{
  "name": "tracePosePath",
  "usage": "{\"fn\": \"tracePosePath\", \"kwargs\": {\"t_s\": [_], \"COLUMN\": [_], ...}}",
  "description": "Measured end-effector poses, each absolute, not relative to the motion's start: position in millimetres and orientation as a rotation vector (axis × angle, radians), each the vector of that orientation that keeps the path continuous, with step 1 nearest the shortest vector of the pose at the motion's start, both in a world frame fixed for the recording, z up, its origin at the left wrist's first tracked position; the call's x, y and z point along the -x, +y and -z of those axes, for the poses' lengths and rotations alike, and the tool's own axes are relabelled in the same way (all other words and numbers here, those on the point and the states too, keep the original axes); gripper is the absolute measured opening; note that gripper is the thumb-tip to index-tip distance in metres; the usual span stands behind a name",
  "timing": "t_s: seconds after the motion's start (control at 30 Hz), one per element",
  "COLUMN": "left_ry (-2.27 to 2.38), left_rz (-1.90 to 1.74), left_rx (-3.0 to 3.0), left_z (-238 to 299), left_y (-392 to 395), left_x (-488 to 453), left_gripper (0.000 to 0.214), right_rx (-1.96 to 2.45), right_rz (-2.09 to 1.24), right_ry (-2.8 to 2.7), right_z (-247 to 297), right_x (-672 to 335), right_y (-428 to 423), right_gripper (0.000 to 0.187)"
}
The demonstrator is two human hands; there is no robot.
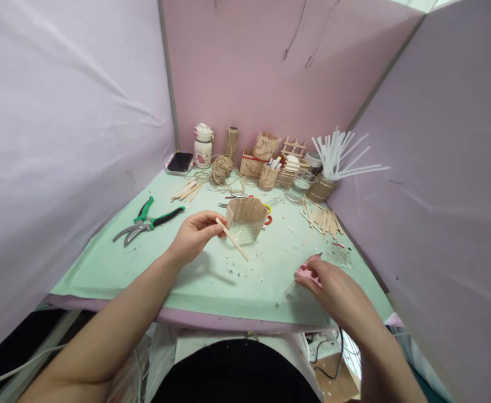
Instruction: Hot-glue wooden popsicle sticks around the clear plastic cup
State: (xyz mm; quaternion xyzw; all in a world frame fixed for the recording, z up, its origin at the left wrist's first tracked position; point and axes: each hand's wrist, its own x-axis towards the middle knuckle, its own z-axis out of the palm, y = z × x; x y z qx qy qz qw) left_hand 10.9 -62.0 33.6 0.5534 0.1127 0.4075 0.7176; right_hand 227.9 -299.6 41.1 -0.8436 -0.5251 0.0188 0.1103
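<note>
My left hand pinches a wooden craft stick near its upper end, and the stick slants down to the right. Just behind it, a small container walled with craft sticks lies tipped with its clear base facing me; I cannot tell whether the stick touches it. At the right front of the table, my right hand is closed around a pink tool with a dark narrow tip, apparently a glue gun. The palm and fingers hide much of its body.
Green-handled pruning shears lie at left. Loose craft sticks are spread at right, near a can of white glue sticks and a glass of water. Behind are twine, a bottle and a phone.
</note>
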Motion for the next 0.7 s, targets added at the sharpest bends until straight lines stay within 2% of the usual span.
{"fn": "tracePosePath", "kwargs": {"t_s": [0.1, 0.23, 0.57, 0.7], "left_ry": [0.259, 0.289, 0.361, 0.373], "left_rz": [-0.925, -0.979, -1.111, -1.134], "left_rx": [-1.273, -1.276, -1.217, -1.306], "left_z": [-34.1, -35.6, -33.3, -30.4], "left_y": [-58.9, -53.2, -46.6, -45.9], "left_x": [-7.0, 3.0, 19.5, 22.1], "left_gripper": [0.021, 0.022, 0.023, 0.022], "right_rx": [2.698, 2.771, 2.736, 2.511], "right_rz": [-0.093, -0.164, -0.256, -0.365], "right_ry": [-1.496, -1.439, -1.244, -1.122], "right_z": [-33.1, -17.3, -13.0, -31.7], "right_x": [-251.4, -262.5, -262.6, -256.9], "right_y": [-317.7, -321.3, -308.9, -311.4], "right_gripper": [0.028, 0.03, 0.038, 0.04]}}
